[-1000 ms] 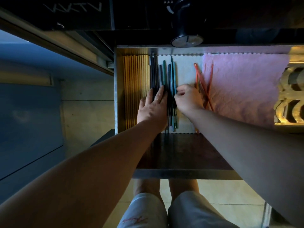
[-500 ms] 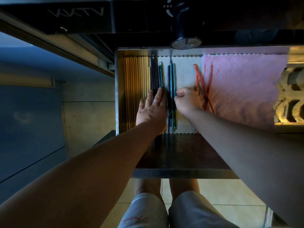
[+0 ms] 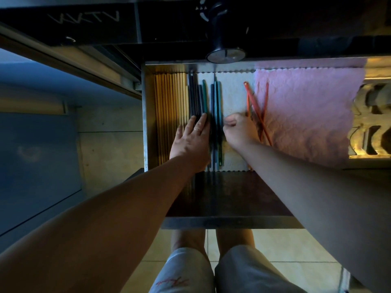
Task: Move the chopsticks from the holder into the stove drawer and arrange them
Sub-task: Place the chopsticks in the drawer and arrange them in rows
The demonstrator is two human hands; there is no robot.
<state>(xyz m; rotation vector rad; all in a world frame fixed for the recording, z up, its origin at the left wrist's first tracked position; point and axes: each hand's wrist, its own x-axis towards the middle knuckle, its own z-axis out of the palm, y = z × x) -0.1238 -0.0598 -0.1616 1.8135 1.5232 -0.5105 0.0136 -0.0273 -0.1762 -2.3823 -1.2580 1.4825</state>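
Note:
The open stove drawer [image 3: 145, 123] holds rows of chopsticks lying lengthwise. Several wooden chopsticks [image 3: 169, 106] are packed along its left wall. Beside them lie dark and green chopsticks [image 3: 196, 96], and my left hand [image 3: 190, 140] rests flat on their near ends, fingers extended. A small gap separates them from a blue and teal group [image 3: 216, 102]. My right hand [image 3: 239, 132] is curled, its fingertips against the right side of that group. Red chopsticks [image 3: 256, 106] lie crossed just right of my right hand. The holder is out of view.
A white liner [image 3: 232, 92] covers the drawer floor in the middle, and a pink cloth [image 3: 306, 113] covers the right part. A stove knob [image 3: 225, 53] juts out above the drawer's back. The drawer's metal front edge [image 3: 232, 225] is above my knees.
The dark and teal chopsticks have been straightened into two parallel groups with a gap between them. My left hand shifted slightly left over the dark group. My right hand stayed by the teal group.

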